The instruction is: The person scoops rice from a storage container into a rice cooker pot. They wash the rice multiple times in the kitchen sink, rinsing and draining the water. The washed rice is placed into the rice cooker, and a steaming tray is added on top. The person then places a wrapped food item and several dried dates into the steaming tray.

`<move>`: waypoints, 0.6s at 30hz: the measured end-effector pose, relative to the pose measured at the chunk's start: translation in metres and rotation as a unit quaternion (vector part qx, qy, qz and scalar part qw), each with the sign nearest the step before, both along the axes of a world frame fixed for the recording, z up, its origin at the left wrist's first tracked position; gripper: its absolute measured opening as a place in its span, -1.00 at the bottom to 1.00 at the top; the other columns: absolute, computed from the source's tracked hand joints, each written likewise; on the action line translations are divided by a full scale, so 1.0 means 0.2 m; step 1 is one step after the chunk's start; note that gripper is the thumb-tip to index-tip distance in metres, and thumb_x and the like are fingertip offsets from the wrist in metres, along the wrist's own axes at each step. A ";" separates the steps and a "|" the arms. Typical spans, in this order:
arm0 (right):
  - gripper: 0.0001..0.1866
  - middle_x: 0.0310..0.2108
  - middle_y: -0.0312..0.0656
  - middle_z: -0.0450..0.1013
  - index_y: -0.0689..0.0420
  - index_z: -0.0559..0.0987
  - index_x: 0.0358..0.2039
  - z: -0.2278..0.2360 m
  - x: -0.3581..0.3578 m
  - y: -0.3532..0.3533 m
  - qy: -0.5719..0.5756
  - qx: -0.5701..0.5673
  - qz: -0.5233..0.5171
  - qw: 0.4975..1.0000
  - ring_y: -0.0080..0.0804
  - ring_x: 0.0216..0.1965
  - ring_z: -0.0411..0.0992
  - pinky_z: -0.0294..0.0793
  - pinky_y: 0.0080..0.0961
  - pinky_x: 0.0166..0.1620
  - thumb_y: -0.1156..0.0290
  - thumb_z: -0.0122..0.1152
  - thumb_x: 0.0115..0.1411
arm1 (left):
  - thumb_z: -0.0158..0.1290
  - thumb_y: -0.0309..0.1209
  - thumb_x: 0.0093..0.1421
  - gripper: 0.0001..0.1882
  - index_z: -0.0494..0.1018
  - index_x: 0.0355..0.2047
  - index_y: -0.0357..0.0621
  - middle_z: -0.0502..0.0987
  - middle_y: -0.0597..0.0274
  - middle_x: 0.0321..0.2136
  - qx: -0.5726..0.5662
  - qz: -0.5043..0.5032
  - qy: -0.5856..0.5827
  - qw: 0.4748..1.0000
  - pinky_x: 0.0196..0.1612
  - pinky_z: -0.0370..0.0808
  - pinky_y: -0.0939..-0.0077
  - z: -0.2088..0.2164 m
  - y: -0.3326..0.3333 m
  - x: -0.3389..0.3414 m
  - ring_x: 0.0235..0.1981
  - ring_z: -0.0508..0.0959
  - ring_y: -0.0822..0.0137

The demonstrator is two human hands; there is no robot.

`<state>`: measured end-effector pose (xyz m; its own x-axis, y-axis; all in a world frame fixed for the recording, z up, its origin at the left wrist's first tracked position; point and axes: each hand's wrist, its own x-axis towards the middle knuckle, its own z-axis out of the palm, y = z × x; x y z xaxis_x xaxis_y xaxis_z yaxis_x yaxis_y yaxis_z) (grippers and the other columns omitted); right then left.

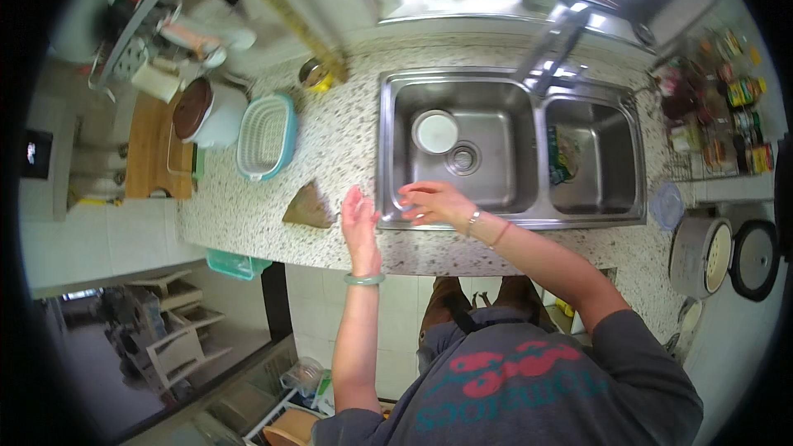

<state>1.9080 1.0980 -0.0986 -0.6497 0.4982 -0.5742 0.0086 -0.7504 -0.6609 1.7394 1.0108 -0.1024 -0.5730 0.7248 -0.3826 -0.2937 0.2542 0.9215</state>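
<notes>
My left hand [360, 223], with a pale green bangle at its wrist, is raised over the counter beside the sink's left rim. Its fingers point up and spread slightly, and I see nothing in them. Over the near left corner of the steel sink [504, 173] is my right hand [436, 203], fingers loosely bent and apart, with a silver band at the wrist. A small gap separates the hands. Just left of my left hand lies a folded brownish cloth [309, 206]. A white bowl [435, 131] sits in the larger basin next to the drain [463, 158].
A faucet [557, 54] stands behind the double sink; a green package [563, 155] lies in the smaller basin. Leftward are a blue-white basket [267, 139], a lidded white pot [216, 116] and a cutting board [157, 149]. A rice cooker [698, 256] and jars [727, 107] stand right.
</notes>
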 end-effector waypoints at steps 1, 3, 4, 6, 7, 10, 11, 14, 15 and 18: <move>-0.60 -0.11 -0.17 0.50 0.20 0.47 0.06 -0.05 -0.17 0.00 -0.002 0.010 0.004 1.000 -0.39 -0.18 0.54 0.60 -0.45 -0.18 0.25 0.14 0.29 | 0.05 -0.34 0.30 -0.49 0.25 0.24 -0.04 0.29 0.21 0.19 -0.001 0.037 0.012 0.999 0.05 0.35 0.42 -0.04 -0.04 -0.15 0.09 0.35 0.39; -0.58 -0.22 -0.28 0.51 0.16 0.50 0.04 -0.18 -0.49 -0.03 -0.008 0.022 0.016 1.000 -0.51 -0.27 0.52 0.58 -0.50 -0.25 0.24 0.22 0.22 | 0.06 -0.30 0.28 -0.43 0.18 0.28 -0.01 0.23 0.17 0.24 -0.023 0.113 0.032 0.993 0.11 0.30 0.30 -0.12 -0.13 -0.39 0.17 0.28 0.34; -0.55 -0.20 -0.27 0.52 0.15 0.50 0.06 -0.25 -0.62 -0.03 -0.029 0.043 0.025 0.998 -0.51 -0.27 0.52 0.57 -0.51 -0.26 0.22 0.24 0.21 | 0.08 -0.28 0.27 -0.39 0.15 0.29 0.01 0.20 0.14 0.25 -0.038 0.145 0.038 0.988 0.13 0.29 0.24 -0.14 -0.15 -0.48 0.21 0.25 0.31; -0.49 -0.17 -0.24 0.53 0.14 0.49 0.08 -0.35 -0.84 -0.03 -0.071 0.086 0.046 0.993 -0.52 -0.26 0.52 0.56 -0.54 -0.28 0.17 0.27 0.17 | 0.11 -0.23 0.25 -0.31 0.08 0.32 0.03 0.16 0.10 0.27 -0.067 0.195 0.038 0.978 0.16 0.25 0.14 -0.19 -0.20 -0.66 0.26 0.20 0.27; -0.36 -0.11 -0.15 0.53 0.22 0.46 0.12 -0.38 -0.93 -0.05 -0.093 0.114 0.051 0.988 -0.45 -0.21 0.52 0.55 -0.52 -0.21 0.10 0.32 0.10 | 0.13 -0.20 0.24 -0.27 0.05 0.33 0.03 0.14 0.08 0.28 -0.082 0.214 0.031 0.973 0.17 0.23 0.09 -0.23 -0.22 -0.75 0.27 0.18 0.25; -0.29 -0.06 -0.06 0.52 0.30 0.43 0.12 -0.46 -1.19 -0.07 -0.147 0.204 0.064 0.966 -0.36 -0.14 0.52 0.51 -0.49 -0.09 0.06 0.33 0.08 | 0.19 -0.17 0.20 -0.14 -0.08 0.36 0.04 0.19 0.11 0.25 -0.070 0.225 -0.072 0.969 0.14 0.23 -0.01 -0.33 -0.25 -1.01 0.24 0.22 0.20; -0.24 -0.07 -0.03 0.52 0.36 0.41 0.12 -0.50 -1.23 -0.07 -0.147 0.191 0.064 0.968 -0.32 -0.09 0.51 0.47 -0.48 -0.01 0.05 0.35 0.06 | 0.20 -0.18 0.19 -0.11 -0.11 0.37 0.06 0.21 0.14 0.23 -0.062 0.217 -0.109 0.968 0.14 0.23 -0.02 -0.37 -0.24 -1.04 0.23 0.23 0.19; -0.29 -0.06 -0.02 0.52 0.35 0.45 0.08 -0.58 -1.33 -0.08 -0.133 0.205 0.048 0.968 -0.35 -0.09 0.51 0.48 -0.47 -0.03 0.09 0.37 0.05 | 0.23 -0.21 0.17 -0.16 -0.03 0.33 0.06 0.34 0.23 0.13 -0.059 0.184 -0.165 0.967 0.06 0.30 0.03 -0.47 -0.21 -1.10 0.10 0.35 0.24; -0.29 -0.04 -0.01 0.50 0.33 0.42 0.12 -0.59 -1.35 -0.08 -0.132 0.202 0.063 0.968 -0.35 -0.08 0.50 0.49 -0.47 -0.04 0.15 0.39 0.05 | 0.23 -0.22 0.17 -0.18 0.00 0.31 0.06 0.36 0.25 0.11 -0.051 0.156 -0.177 0.970 0.05 0.31 0.05 -0.50 -0.21 -1.14 0.08 0.37 0.26; -0.27 -0.01 0.00 0.47 0.27 0.36 0.18 -0.60 -1.34 -0.08 -0.139 0.198 0.060 0.968 -0.36 -0.08 0.48 0.52 -0.46 -0.08 0.30 0.44 0.04 | 0.23 -0.28 0.17 -0.34 0.14 0.20 0.08 0.40 0.29 0.02 -0.007 0.110 -0.226 0.968 0.02 0.35 0.16 -0.50 -0.16 -1.15 0.01 0.40 0.29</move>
